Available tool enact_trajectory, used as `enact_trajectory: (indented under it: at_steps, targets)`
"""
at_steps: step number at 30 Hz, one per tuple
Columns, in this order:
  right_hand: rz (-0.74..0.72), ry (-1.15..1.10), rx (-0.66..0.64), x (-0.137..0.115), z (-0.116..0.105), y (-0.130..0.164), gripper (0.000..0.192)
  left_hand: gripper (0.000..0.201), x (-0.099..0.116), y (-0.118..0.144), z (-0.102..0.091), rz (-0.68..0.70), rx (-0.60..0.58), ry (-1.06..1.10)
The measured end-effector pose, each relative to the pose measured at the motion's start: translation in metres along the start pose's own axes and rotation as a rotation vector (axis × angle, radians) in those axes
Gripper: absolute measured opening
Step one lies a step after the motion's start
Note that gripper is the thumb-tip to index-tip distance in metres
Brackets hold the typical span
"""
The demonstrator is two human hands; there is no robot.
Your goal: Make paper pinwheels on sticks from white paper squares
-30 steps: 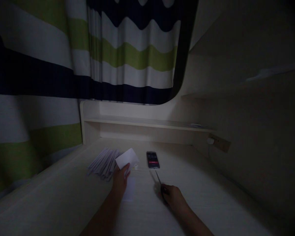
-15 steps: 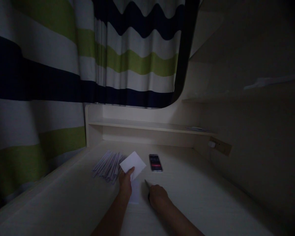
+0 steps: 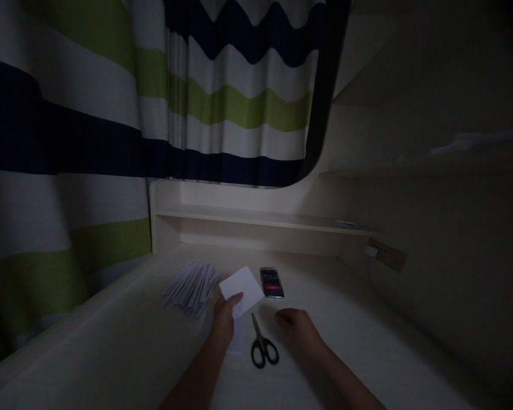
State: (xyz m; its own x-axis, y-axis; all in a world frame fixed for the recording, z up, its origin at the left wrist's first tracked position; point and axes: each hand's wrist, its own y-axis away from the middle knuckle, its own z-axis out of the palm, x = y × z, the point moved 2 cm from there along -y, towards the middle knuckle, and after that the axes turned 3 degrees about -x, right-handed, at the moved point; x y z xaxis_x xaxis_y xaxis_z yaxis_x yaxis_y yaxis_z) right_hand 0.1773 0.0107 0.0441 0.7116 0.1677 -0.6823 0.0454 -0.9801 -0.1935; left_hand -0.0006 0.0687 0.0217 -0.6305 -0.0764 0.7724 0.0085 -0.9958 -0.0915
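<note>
My left hand [image 3: 226, 314] is closed on a white piece of paper [image 3: 243, 287], thumb on top, above the desk. Under that hand another pale paper sheet [image 3: 236, 337] lies flat, partly covered. A pair of scissors [image 3: 260, 340] with black handles rests on the desk between my hands, blades pointing away from me. To their right, apart from them, is my right hand [image 3: 297, 327], fingers loosely curled and slightly apart, with nothing visible in them. Left of the held paper lies a spread pile of narrow folded paper strips [image 3: 191, 287].
A phone [image 3: 272, 282], its screen blurred out, lies beyond the scissors. A low shelf [image 3: 248, 216] runs along the back of the desk, with papers [image 3: 345, 223] at its right end. A striped curtain [image 3: 106, 148] hangs at the left; a plug [image 3: 371, 250] sits in the right wall.
My right hand has let go of the scissors and moved right, leaving them on the desk. My left hand has shifted slightly right with the paper.
</note>
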Motion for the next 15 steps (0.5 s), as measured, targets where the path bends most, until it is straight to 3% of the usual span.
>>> enact_trajectory:
  at_steps: [3,6,9,15]
  targets:
    - [0.015,-0.165,0.115,0.019,-0.032,-0.006,0.045,0.037,-0.006,0.014,0.015,-0.096,-0.178,-0.03]
    - [0.021,-0.301,0.184,0.028,-0.049,-0.008,0.055,0.035,-0.017,0.029,0.03,-0.181,-0.273,-0.09]
    - [0.029,-0.537,0.156,0.028,-0.044,-0.005,0.055,0.032,-0.025,0.036,0.043,-0.196,-0.313,-0.127]
    - [0.077,-0.982,-0.049,0.026,-0.015,0.004,0.041,0.03,-0.033,0.038,0.056,-0.21,-0.324,-0.208]
